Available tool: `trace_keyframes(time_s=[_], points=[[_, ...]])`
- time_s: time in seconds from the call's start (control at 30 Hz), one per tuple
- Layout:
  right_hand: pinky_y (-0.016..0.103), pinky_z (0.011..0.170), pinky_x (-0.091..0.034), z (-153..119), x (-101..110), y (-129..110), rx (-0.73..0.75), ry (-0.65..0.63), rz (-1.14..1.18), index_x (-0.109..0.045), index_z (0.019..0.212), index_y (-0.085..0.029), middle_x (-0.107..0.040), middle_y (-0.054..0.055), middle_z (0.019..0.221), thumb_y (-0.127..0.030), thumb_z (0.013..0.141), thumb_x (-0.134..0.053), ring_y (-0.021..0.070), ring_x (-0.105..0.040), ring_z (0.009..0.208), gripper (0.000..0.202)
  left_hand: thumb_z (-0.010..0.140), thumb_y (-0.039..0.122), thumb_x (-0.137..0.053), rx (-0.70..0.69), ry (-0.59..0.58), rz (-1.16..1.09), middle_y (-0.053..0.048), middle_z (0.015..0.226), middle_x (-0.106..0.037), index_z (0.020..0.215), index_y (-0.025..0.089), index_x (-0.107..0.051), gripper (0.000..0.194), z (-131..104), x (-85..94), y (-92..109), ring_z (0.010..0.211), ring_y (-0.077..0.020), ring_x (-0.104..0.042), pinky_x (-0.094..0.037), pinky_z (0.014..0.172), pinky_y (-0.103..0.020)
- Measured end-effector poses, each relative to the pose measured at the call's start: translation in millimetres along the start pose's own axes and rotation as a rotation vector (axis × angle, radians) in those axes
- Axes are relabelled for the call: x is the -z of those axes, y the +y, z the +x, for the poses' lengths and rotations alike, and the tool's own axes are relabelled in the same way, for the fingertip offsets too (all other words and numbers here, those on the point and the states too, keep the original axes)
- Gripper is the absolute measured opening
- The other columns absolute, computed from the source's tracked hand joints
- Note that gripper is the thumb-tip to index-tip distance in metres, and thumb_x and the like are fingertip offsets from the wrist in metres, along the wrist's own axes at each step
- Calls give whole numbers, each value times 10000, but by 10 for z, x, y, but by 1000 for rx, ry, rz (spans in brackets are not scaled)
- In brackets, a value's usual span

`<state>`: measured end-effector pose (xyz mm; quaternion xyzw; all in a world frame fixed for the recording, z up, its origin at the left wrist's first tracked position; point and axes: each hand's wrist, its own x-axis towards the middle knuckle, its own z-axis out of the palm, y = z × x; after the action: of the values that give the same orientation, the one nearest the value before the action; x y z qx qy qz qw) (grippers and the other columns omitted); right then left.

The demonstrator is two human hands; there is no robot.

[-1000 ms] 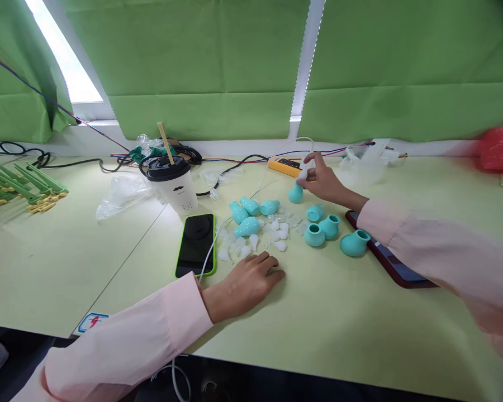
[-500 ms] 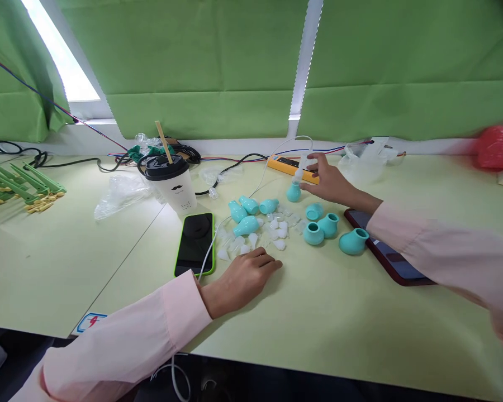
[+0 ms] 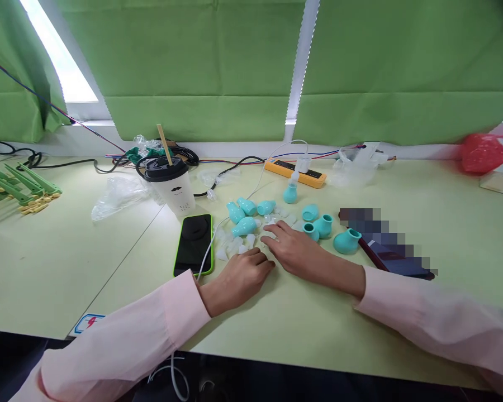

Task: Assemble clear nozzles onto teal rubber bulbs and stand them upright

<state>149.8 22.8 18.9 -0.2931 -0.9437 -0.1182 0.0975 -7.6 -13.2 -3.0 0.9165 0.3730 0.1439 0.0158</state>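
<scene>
My left hand point(image 3: 240, 279) rests on the table with fingers curled together; whatever they hold, if anything, is hidden. Beside it, my right hand point(image 3: 295, 248) reaches over small translucent white pieces point(image 3: 250, 240), its fingers apart and holding nothing visible. Several glossy turquoise bulb-shaped pieces point(image 3: 244, 226) lie on their sides behind the hands. Close to my right hand are wide-necked turquoise pots point(image 3: 323, 226), their openings visible. Farther back, a turquoise bulb point(image 3: 290, 194) stands upright with a translucent tip in its top.
A green-edged phone point(image 3: 194, 245) and a lidded cup point(image 3: 176, 192) are at left. Behind are an orange power strip point(image 3: 314, 177), cables and clear plastic bags. At right lies a dark red-edged device point(image 3: 373, 254). Green parts point(image 3: 33, 181) are at far left.
My right hand has let go of the upright bulb and its tip and come down and left to the translucent pieces. My left hand has barely moved.
</scene>
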Motion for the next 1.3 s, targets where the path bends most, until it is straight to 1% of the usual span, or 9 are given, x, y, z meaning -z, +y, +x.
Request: trace_keyframes(time_s=[0.1,0.27,0.5,0.73,0.9,0.97,1.07,1.17,1.3], points=[[305,564,-447,34,-148,26,-96,-43,-18,-538,888,-147,-525,140,950,-136,802,-382,255,-468,895,179,824,130,-384,2,-29,29,-70,751,-587,832,119,-604,220,-2,34,9,726,-179,-539,-471,591,-276],[361,634,-413,74,-142,47,-179,-64,-59,-521,972,-164,-537,136,924,-271,837,-366,267,-478,850,231,797,81,-381,17,-27,-8,-66,784,-574,849,131,-603,233,-2,32,8,766,-170,-537,-474,621,-269],[351,597,-394,141,-131,21,-253,-71,-72,-526,925,-187,-553,130,878,-241,843,-351,275,-481,846,201,775,103,-404,57,51,-67,-75,797,-554,853,132,-607,220,-3,1,12,719,-160,-533,-478,614,-277],[310,507,-396,198,-165,-1,-324,-49,-14,-503,952,-178,-549,128,871,-205,823,-370,261,-499,794,187,779,112,-414,73,53,-56,-83,783,-561,822,116,-621,211,10,20,27,699,-160,-544,-488,605,-276],[319,517,-421,153,-15,-25,-338,31,63,-434,1100,-156,-515,141,968,-204,841,-311,256,-501,831,290,757,90,-431,123,138,-194,-91,773,-589,821,106,-635,215,30,36,47,695,-165,-561,-491,619,-293],[328,570,-445,79,76,-44,-354,117,241,-410,1131,-154,-506,124,993,-220,841,-332,229,-508,833,308,737,92,-460,200,182,-382,-70,752,-597,805,114,-638,192,40,44,53,634,-135,-559,-491,587,-264],[305,591,-470,-107,159,-101,-441,247,884,-480,1025,-185,-521,76,956,-279,813,-429,178,-516,788,237,708,130,-526,371,279,-764,-47,730,-607,748,123,-640,121,55,48,55,618,-113,-561,-486,540,-214],[285,507,-475,-319,119,-167,-584,184,1548,-507,959,-202,-532,43,821,-321,758,-530,148,-518,671,234,650,155,-606,473,355,-1104,-38,708,-612,688,120,-645,64,68,52,63,608,-113,-561,-486,528,-213],[291,520,-468,-466,-30,-189,-660,133,2000,-427,1105,-249,-541,12,745,-316,755,-555,127,-521,615,379,578,168,-676,576,311,-1360,-28,645,-618,648,111,-659,92,87,92,98,533,-102,-548,-490,521,-231]])
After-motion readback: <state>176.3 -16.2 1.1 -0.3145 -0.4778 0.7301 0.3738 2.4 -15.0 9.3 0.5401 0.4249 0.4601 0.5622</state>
